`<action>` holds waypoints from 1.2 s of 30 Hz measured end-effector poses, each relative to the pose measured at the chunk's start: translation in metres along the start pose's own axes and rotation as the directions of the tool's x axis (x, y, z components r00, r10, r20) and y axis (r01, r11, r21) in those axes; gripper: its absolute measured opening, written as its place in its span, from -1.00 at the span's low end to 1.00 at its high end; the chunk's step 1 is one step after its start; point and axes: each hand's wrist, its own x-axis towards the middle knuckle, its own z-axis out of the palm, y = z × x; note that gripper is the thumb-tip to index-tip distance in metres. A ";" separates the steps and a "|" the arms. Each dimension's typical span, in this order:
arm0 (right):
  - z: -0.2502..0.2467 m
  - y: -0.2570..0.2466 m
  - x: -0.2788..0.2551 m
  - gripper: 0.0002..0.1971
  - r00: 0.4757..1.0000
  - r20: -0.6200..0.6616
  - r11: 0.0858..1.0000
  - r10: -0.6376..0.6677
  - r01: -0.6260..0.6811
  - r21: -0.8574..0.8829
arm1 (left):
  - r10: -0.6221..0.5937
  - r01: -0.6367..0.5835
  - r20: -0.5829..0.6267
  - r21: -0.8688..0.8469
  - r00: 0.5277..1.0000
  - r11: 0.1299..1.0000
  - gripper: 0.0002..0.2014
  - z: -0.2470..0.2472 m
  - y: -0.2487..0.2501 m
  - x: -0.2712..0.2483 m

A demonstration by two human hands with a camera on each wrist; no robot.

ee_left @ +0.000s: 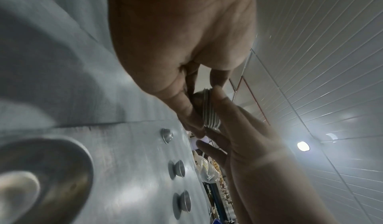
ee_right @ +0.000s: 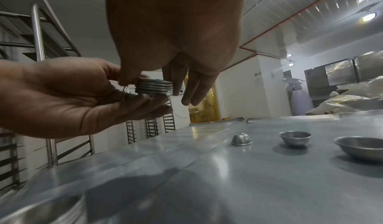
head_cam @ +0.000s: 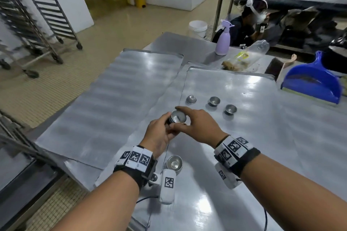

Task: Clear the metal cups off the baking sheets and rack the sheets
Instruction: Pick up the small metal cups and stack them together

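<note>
My left hand (head_cam: pixel 159 133) grips a stack of nested metal cups (head_cam: pixel 178 117) from below, just above the right baking sheet (head_cam: pixel 244 137). My right hand (head_cam: pixel 199 124) pinches the top of that stack (ee_right: pixel 154 86) between thumb and forefinger, with its other fingers hanging straight. Three loose cups sit on the sheet beyond: one upside down (head_cam: pixel 191 99) and two upright (head_cam: pixel 214 101) (head_cam: pixel 230 109). Another cup (head_cam: pixel 174 163) stands on the sheet by my left wrist. A second, ribbed baking sheet (head_cam: pixel 112 99) lies to the left.
Wheeled sheet racks (head_cam: pixel 37 15) stand on the floor at the far left. At the table's back are a lilac spray bottle (head_cam: pixel 223 41), a plastic bag (head_cam: pixel 244 58) and a blue dustpan (head_cam: pixel 315 82). A person (head_cam: pixel 253 22) crouches behind the table near a white bucket (head_cam: pixel 198 28).
</note>
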 end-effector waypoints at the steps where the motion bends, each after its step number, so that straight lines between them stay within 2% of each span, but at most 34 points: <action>1: -0.005 0.006 -0.005 -0.30 1.000 -0.002 1.000 0.000 0.000 0.005 | 0.001 -0.001 0.014 0.002 1.000 1.000 -0.68 0.006 -0.004 -0.001; 3: -0.016 0.023 -0.015 -0.36 0.999 -0.036 0.999 0.035 -0.033 0.043 | -0.009 0.009 0.032 -0.006 0.999 1.000 -0.69 0.016 -0.011 -0.002; 5: -0.026 0.048 -0.019 -0.47 0.987 -0.102 0.992 0.123 -0.119 0.053 | -0.032 0.032 0.037 -0.022 0.999 0.999 -0.70 0.026 -0.018 -0.001; 7: -0.036 0.084 -0.019 -0.55 0.958 -0.155 0.969 0.239 -0.247 -0.031 | -0.060 0.061 0.031 -0.030 0.998 0.998 -0.71 0.036 -0.024 0.002; 9: -0.047 0.120 -0.015 -0.59 0.930 -0.151 0.925 0.335 -0.355 -0.136 | -0.090 0.090 0.026 -0.028 0.996 0.996 -0.71 0.043 -0.030 0.005; 11: -0.057 0.149 -0.009 -0.59 0.906 -0.118 0.883 0.407 -0.423 -0.205 | -0.110 0.110 0.025 -0.014 0.994 0.994 -0.69 0.047 -0.035 0.010; 14: -0.065 0.177 0.008 -0.45 0.886 -0.059 0.844 0.459 -0.456 -0.282 | -0.130 0.130 0.012 -0.004 0.992 0.992 -0.68 0.049 -0.039 0.018; 16: -0.063 0.187 0.021 -0.35 0.882 -0.021 0.846 0.470 -0.457 -0.273 | -0.134 0.134 0.004 -0.004 0.991 0.991 -0.70 0.050 -0.040 0.023; 18: -0.057 0.194 0.032 -0.34 0.885 0.022 0.855 0.466 -0.443 -0.269 | -0.139 0.139 -0.005 0.017 0.990 0.990 -0.71 0.050 -0.042 0.029; 20: -0.050 0.200 0.038 -0.41 0.897 0.032 0.862 0.441 -0.414 -0.293 | -0.148 0.148 -0.020 0.033 0.989 0.988 -0.71 0.049 -0.045 0.034; 25: -0.043 0.200 0.032 -0.66 0.906 -0.051 0.862 0.421 -0.417 -0.288 | -0.157 0.158 -0.032 0.042 0.987 0.986 -0.72 0.045 -0.050 0.036; 28: -0.042 0.194 0.020 -0.68 0.900 0.014 0.863 0.437 -0.414 -0.288 | -0.151 0.152 -0.028 0.035 0.988 0.988 -0.70 0.047 -0.053 0.033; 30: -0.045 0.182 0.010 -0.64 0.910 0.015 0.890 0.414 -0.402 -0.213 | -0.147 0.148 -0.032 0.022 0.989 0.989 -0.68 0.050 -0.053 0.029; 32: -0.053 0.157 -0.003 -0.59 0.931 -0.101 0.934 0.351 -0.356 -0.031 | -0.137 0.137 -0.033 0.006 0.990 0.991 -0.70 0.052 -0.052 0.023; 34: -0.060 0.124 -0.017 -0.54 0.943 -0.205 0.960 0.262 -0.233 0.156 | -0.125 0.125 -0.037 -0.003 0.991 0.992 -0.72 0.054 -0.051 0.018; 36: -0.060 0.093 -0.029 -0.48 0.972 -0.197 0.976 0.131 -0.093 0.195 | -0.108 0.107 -0.032 -0.023 0.994 0.994 -0.68 0.057 -0.049 0.011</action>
